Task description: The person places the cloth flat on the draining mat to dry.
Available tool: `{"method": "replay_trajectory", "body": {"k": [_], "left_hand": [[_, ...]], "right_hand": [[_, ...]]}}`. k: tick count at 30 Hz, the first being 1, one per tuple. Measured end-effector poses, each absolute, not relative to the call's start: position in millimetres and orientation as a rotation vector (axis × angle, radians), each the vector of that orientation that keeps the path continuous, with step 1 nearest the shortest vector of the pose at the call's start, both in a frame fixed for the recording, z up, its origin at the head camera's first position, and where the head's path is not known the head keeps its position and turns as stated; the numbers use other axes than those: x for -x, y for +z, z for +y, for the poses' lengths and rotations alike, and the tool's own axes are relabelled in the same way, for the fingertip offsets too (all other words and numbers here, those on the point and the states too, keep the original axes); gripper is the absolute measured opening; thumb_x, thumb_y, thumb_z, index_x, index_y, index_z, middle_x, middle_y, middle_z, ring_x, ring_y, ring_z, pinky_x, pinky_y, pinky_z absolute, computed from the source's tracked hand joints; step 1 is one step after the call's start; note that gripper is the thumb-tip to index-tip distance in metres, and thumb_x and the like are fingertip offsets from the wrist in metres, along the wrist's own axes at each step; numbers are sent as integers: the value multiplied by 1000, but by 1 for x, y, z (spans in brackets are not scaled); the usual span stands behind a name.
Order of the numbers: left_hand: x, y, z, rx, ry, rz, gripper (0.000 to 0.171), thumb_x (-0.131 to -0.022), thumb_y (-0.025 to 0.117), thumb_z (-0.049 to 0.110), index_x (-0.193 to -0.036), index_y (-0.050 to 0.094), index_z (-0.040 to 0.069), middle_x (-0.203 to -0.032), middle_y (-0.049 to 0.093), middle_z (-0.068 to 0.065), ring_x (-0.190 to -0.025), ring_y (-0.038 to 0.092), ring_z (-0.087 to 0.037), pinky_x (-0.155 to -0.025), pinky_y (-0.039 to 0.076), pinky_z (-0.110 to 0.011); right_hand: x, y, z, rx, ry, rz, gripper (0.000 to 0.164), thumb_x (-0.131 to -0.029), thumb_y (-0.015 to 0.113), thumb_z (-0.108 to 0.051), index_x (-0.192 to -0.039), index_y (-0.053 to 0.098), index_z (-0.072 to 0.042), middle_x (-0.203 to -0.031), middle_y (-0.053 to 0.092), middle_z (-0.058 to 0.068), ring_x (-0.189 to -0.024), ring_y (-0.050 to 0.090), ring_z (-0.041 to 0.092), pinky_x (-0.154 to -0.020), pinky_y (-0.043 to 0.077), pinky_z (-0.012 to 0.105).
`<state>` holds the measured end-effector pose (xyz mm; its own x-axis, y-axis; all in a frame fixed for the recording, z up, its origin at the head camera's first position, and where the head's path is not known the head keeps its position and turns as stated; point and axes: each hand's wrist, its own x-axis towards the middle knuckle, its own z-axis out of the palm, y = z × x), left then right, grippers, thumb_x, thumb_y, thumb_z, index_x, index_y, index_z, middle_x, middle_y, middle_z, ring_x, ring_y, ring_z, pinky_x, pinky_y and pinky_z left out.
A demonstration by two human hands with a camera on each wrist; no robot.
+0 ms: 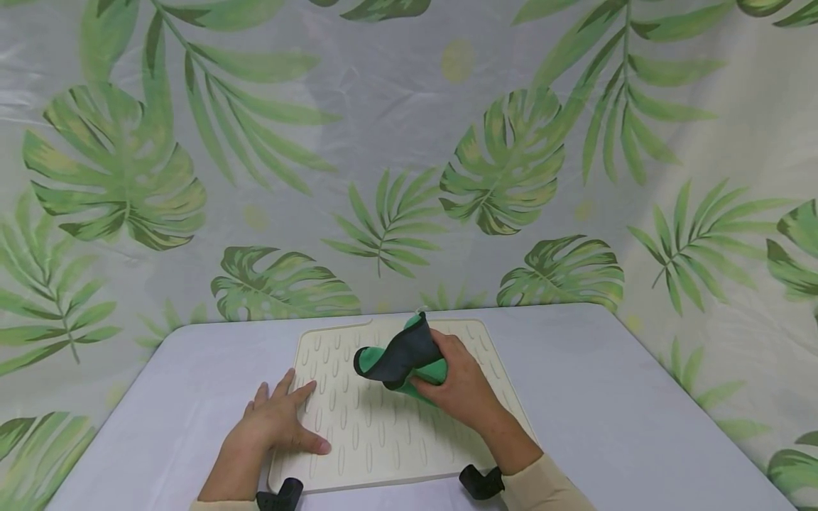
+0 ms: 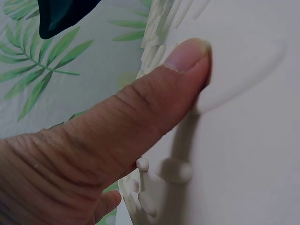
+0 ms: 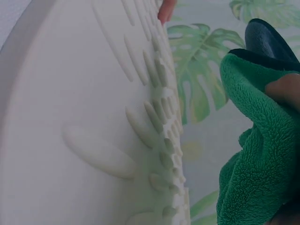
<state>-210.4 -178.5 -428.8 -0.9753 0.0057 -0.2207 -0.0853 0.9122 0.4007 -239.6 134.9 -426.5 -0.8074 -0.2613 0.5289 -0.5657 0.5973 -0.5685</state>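
Note:
My right hand (image 1: 465,376) grips a bunched cloth (image 1: 402,358), dark grey on one face and fluffy green on the other, above a cream ribbed mat (image 1: 358,433). In the right wrist view the green side of the cloth (image 3: 262,140) shows, with a fingertip pressed into it and a dark edging along its top. My left hand (image 1: 275,419) rests spread on the mat's left edge. Its thumb (image 2: 145,108) lies straight on the surface beside a raised rib in the left wrist view. A dark corner of the cloth (image 2: 65,14) also appears there.
The mat lies on a white table (image 1: 594,397), whose far edge meets a leaf-printed curtain (image 1: 396,142). Dark wrist-camera mounts (image 1: 481,482) sit at both wrists, close to the mat's near edge. Raised oval ribs cover the mat.

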Motion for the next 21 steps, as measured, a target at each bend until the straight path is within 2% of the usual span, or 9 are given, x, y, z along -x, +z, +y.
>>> {"method": "replay_trajectory", "body": {"k": [13,21], "left_hand": [[210,-428,-179,57,608,2857,128,-45,98,59,-154,47,14,-168,16,-29,-147,6,-69,-116,15,-80],[210,-427,-179,41,588,2860,126,-48,98,58,-154,46,14,-168,16,-29,-147,7,-69,-115,16,-80]], "right_hand": [[240,-435,129,-636,1078,-2492,79,-79,89,-20,-148,49,-16,-132,59,6,-117,61,23,-97,54,49],[239,-439,126,-623,1068,-2548,82,-80,89,-23,-150,47,-15,-138,55,10,-121,61,29,-99,53,51]]}}
